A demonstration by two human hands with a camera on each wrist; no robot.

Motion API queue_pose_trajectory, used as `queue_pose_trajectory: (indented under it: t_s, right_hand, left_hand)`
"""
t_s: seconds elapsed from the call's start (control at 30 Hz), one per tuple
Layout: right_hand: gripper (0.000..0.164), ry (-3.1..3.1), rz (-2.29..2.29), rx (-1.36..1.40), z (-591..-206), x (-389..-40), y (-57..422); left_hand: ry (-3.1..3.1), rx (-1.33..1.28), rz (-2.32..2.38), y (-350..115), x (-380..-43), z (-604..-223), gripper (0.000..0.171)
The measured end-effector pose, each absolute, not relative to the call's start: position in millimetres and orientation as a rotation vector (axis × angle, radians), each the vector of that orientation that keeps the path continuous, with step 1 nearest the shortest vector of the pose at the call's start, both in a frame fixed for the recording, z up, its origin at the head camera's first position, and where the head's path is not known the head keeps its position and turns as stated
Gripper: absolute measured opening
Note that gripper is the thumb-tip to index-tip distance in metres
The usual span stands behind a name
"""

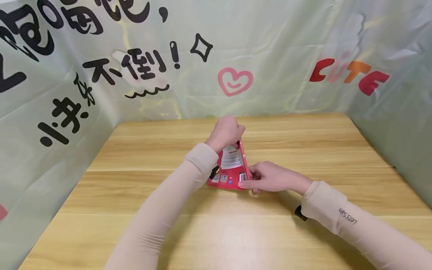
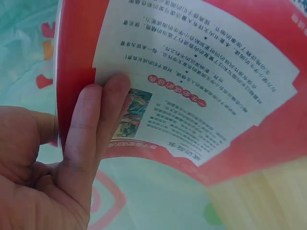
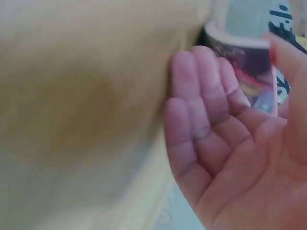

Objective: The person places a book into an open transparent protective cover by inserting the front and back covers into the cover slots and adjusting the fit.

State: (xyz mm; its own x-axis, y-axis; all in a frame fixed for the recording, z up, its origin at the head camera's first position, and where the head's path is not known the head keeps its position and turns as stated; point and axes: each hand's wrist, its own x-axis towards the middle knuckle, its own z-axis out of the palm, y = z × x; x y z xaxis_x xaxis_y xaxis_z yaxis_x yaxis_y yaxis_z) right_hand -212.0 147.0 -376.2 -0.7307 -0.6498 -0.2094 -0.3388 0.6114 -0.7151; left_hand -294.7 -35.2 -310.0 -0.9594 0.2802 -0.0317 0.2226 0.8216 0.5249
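A red book (image 1: 230, 157) with white text panels, small square codes and a barcode on its cover stands on edge over the table, near the middle of the head view. My left hand (image 1: 225, 131) pinches its top edge. In the left wrist view two fingers (image 2: 86, 120) lie flat on the printed cover, which bows, and the thumb is behind it. Low on the book's right edge, my right hand (image 1: 275, 177) grips the corner between thumb and fingers. The right wrist view shows a dark, colourful part of the book (image 3: 254, 72) beyond the curled fingers.
The wooden table (image 1: 135, 210) spreads around both hands. Behind it and along its sides hangs a pale cloth (image 1: 280, 45) with black lettering, a pink heart and the word CUTE. Dark pieces (image 1: 300, 213) show at both sleeve cuffs.
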Motion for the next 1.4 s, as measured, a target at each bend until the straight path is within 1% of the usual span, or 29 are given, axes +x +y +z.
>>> queue_pose_trajectory:
  t_s: [0.13,0.2,0.27,0.37,0.5,0.6,0.67,0.77,0.9,1.07,1.27,1.4]
  right_hand:
    - [0.031,2.387,-0.927,-0.862,-367,-215,155]
    - [0.035,2.405,-0.932,-0.879,-364,-217,159]
    - [0.043,2.442,-0.920,-0.876,-360,-218,163]
    - [0.060,2.513,-0.882,-0.831,-355,-219,170]
    - [0.079,2.597,-0.827,-0.774,-345,-219,177]
    - [0.088,2.631,-0.828,-0.753,-339,-219,182]
    - [0.091,2.652,-0.851,-0.730,-335,-221,187]
    - [0.097,2.701,-0.867,-0.646,-330,-225,194]
    - [0.106,2.765,-0.845,-0.562,-324,-230,203]
    - [0.109,2.761,-0.857,-0.564,-325,-229,210]
    - [0.110,2.766,-0.717,-0.579,-338,-229,207]
    - [0.106,2.727,-0.704,-0.593,-344,-230,202]
  left_hand:
    - [2.903,0.435,0.878,-36,-290,-299,0.045]
    - [2.887,0.423,0.945,-37,-288,-293,0.042]
    - [2.863,0.402,1.017,-39,-286,-289,0.039]
    - [2.812,0.379,1.132,-43,-285,-284,0.035]
    - [2.732,0.396,1.265,-52,-284,-281,0.030]
    - [2.673,0.407,1.371,-59,-284,-279,0.030]
    - [2.647,0.406,1.428,-62,-283,-279,0.030]
    - [2.595,0.430,1.521,-63,-282,-281,0.031]
    - [2.383,0.449,1.711,-66,-283,-297,0.033]
    - [2.110,0.290,1.809,-77,-286,-331,0.032]
    - [2.298,0.167,1.501,-95,-288,-364,0.039]
    - [2.383,0.123,1.346,-107,-287,-374,0.036]
